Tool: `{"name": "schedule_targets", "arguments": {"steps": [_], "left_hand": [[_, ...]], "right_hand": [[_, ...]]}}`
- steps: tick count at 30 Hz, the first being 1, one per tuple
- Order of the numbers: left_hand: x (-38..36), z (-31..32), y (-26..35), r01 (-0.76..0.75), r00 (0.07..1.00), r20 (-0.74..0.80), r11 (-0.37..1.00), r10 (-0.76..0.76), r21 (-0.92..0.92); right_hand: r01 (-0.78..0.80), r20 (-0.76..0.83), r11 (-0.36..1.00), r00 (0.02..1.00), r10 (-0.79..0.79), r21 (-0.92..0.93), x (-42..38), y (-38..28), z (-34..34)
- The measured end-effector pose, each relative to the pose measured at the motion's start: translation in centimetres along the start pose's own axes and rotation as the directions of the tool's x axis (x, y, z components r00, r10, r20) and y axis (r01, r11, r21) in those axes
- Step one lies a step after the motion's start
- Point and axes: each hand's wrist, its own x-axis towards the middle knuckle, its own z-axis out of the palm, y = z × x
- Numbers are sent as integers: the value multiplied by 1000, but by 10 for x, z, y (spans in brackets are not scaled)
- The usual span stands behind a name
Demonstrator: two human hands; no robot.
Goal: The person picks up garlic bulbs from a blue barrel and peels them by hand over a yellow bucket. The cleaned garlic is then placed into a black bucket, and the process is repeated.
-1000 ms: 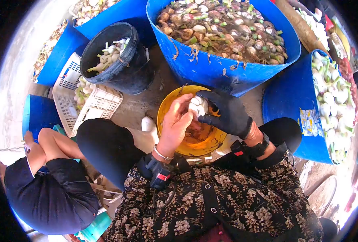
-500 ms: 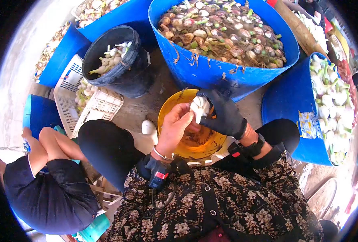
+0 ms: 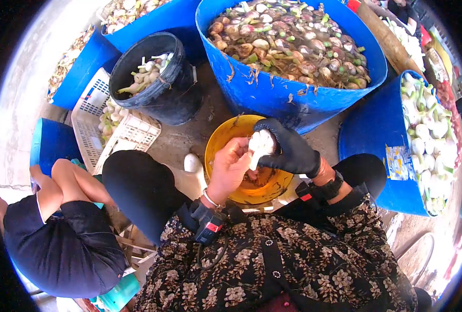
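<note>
A white garlic bulb is held between my two hands, its short stem pointing down toward me. My left hand, bare with a bracelet at the wrist, pinches the bulb's lower left side near the stem. Around its right side and top wraps my right hand in a black glove. Below both hands stands a yellow bucket with brownish wet residue inside; the hands hide part of it.
A large blue tub of unpeeled garlic in water stands ahead. Cleaned garlic fills a blue barrel on the right. At left are a black bucket and a white crate, both with garlic. Another person sits at lower left.
My right hand has turned over the bulb, with its fingers now wrapped round the far side. The bulb has tilted and shifted slightly right; the left hand keeps its pinch.
</note>
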Motion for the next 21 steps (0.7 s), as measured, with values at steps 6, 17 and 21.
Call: {"name": "schedule_targets", "arguments": {"steps": [6,17,21], "left_hand": [[-2,3,5,19,1000,14,999,-19,-26],[-2,2,-4,-37,999,14,995,39,-96],[-2,6,2,-2,1000,-29,957,-7,-289]], "right_hand": [[-1,-62,997,998,6,81,-3,5,5],[-93,-29,812,991,133,576,-11,7,20],[-127,-36,763,981,193,633,-9,0,15]]}}
